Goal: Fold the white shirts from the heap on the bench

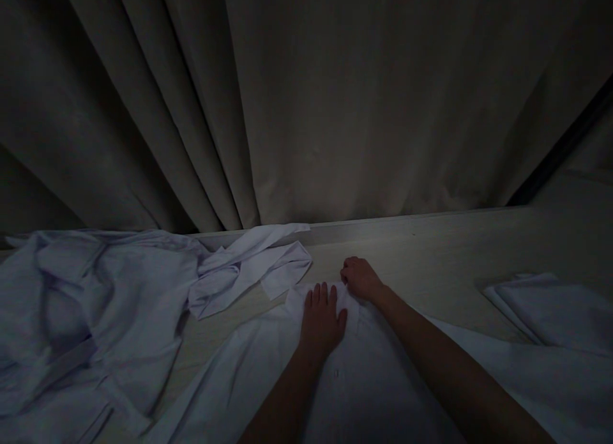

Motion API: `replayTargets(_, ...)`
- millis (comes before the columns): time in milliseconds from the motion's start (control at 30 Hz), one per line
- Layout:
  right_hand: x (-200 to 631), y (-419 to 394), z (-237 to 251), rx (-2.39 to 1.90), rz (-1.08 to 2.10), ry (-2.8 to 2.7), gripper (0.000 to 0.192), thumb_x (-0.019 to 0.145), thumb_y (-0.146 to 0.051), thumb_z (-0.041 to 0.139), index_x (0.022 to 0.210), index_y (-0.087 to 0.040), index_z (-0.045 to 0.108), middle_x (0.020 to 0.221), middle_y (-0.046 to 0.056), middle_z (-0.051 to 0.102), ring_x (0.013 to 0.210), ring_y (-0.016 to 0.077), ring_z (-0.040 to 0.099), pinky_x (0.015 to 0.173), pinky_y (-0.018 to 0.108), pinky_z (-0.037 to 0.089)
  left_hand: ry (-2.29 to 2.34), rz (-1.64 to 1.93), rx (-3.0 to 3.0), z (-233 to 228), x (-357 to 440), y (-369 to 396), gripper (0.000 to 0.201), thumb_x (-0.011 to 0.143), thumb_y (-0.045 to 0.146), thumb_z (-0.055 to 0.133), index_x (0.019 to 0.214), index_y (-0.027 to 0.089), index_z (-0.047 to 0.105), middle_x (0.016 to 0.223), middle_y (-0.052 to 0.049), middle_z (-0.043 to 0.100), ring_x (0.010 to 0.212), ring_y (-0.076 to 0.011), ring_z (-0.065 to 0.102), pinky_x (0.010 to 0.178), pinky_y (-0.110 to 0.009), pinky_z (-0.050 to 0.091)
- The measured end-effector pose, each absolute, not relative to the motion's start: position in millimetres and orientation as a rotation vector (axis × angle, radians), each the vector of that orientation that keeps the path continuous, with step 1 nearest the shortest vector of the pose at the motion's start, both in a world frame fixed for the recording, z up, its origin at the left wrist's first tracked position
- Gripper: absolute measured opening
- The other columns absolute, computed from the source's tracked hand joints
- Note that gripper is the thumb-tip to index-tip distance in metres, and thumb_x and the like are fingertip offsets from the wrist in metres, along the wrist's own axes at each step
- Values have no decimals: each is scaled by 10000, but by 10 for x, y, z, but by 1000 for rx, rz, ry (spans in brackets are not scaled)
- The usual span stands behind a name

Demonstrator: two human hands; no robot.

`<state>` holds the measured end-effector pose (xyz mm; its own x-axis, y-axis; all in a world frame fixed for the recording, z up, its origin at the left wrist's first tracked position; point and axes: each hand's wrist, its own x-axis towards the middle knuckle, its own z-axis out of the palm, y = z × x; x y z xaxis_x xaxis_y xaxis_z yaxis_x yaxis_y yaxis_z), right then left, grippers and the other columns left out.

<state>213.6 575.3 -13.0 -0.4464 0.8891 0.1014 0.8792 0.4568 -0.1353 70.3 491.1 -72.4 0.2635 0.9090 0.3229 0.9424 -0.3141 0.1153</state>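
Note:
A white button-front shirt (378,380) lies spread out in front of me, its collar (297,298) pointing away. My left hand (322,322) rests flat on the collar, fingers stretched forward and slightly apart. Just to its right, my right hand (361,279) has its fingers curled closed at the collar's far right edge, gripping the cloth there. The fingertips of that hand are partly hidden. Small buttons run down the front below my left hand. Both sleeves reach out to the sides, and the lower part of the shirt passes out of view.
Crumpled white garments (138,290) lie heaped on the left, with a loose strip of cloth (258,239) reaching toward the middle. A folded white garment (555,310) sits at the right. Behind the pale surface (445,252) hangs a long curtain (335,112). The light is dim.

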Motion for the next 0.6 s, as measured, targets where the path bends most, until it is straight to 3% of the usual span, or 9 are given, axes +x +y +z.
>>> replayTargets(133, 2082, 5758, -33, -1601, 43, -2421, 213, 811, -136, 490, 919, -186, 667, 1048, 104, 625, 1067, 216, 492, 924, 330, 311, -1807, -473, -2382, -691, 705, 4905, 552, 919, 413, 310, 1392, 132, 357, 1395, -182, 464, 1312, -319, 392, 1081, -507, 299)
replayTargets(233, 2192, 5671, -87, -1717, 58, -2281, 268, 839, -129, 438, 1028, -178, 621, 1037, 88, 642, 964, 186, 547, 838, 294, 365, -1764, -481, -2381, -696, 699, 4903, 509, 920, 342, 334, 1417, 231, 313, 1398, -159, 464, 1309, -315, 401, 1064, -527, 310)
replayTargets(367, 2484, 5405, -278, -1771, 125, -2249, 186, 882, -222, 450, 880, -186, 633, 873, 48, 668, 812, 157, 582, 734, 252, 388, -1676, -488, -2449, -732, 675, 4895, 483, 888, 246, 400, 1363, 328, 385, 1428, -116, 435, 1326, -302, 378, 1072, -560, 275)
replayTargets(600, 2698, 5141, -552, -1764, -114, -2298, 214, 913, -320, 470, 809, -184, 599, 818, 63, 647, 799, 191, 567, 749, 293, 373, -1666, -537, -2481, -743, 675, 4872, 424, 893, 377, 385, 1292, 271, 481, 1391, -129, 473, 1326, -311, 368, 1083, -591, 234)
